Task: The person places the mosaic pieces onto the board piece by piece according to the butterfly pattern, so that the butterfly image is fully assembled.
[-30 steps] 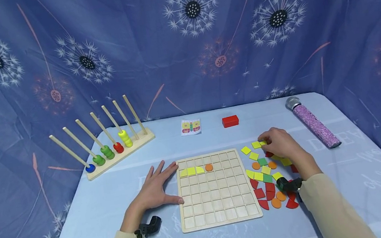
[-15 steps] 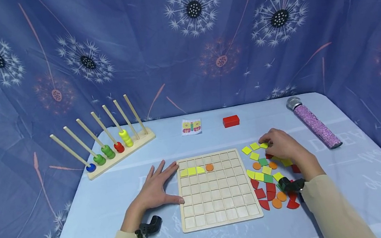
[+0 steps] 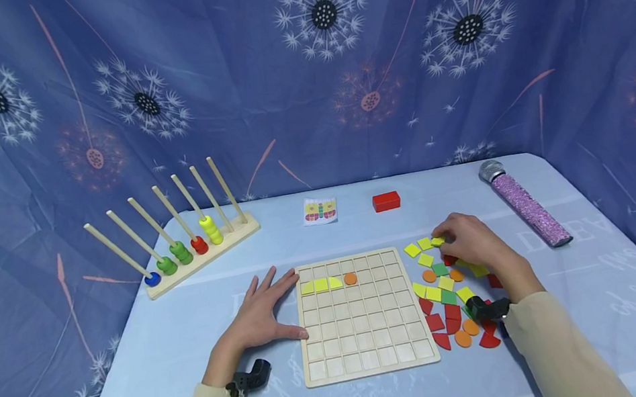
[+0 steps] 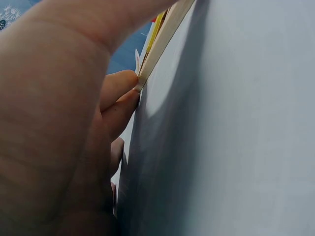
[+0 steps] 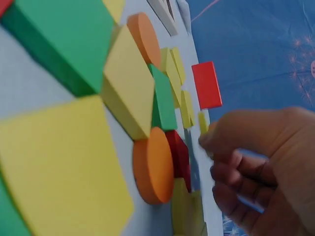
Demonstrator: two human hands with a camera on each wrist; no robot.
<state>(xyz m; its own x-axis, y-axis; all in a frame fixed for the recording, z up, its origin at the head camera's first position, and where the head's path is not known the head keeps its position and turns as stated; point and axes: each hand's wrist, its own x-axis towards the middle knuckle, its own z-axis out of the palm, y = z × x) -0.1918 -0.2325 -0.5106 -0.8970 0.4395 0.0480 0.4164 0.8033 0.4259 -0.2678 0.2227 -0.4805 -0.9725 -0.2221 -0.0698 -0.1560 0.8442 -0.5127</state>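
Note:
A wooden grid board (image 3: pixel 363 324) lies in the middle of the table, with several yellow pieces (image 3: pixel 321 285) and an orange disc (image 3: pixel 350 279) in its second row. My left hand (image 3: pixel 258 315) is spread beside it, thumb and fingertips touching its left edge; the left wrist view shows the fingers against the wooden side. At the far end of the loose pieces, my right hand (image 3: pixel 469 241) pinches a small yellow tile (image 5: pixel 203 123) between thumb and fingers. Part of that tile is hidden by the fingertips, so its full shape cannot be told.
Loose yellow, green, red and orange pieces (image 3: pixel 451 312) lie right of the board. Behind stand a bead abacus (image 3: pixel 204 258), a butterfly picture card (image 3: pixel 320 211) and a red block (image 3: pixel 386 201). A glittery pink microphone (image 3: pixel 529 206) lies at the right.
The right hand's yellow tile has tilted and come up slightly off the table in its fingers. The left hand has stayed at the board's edge.

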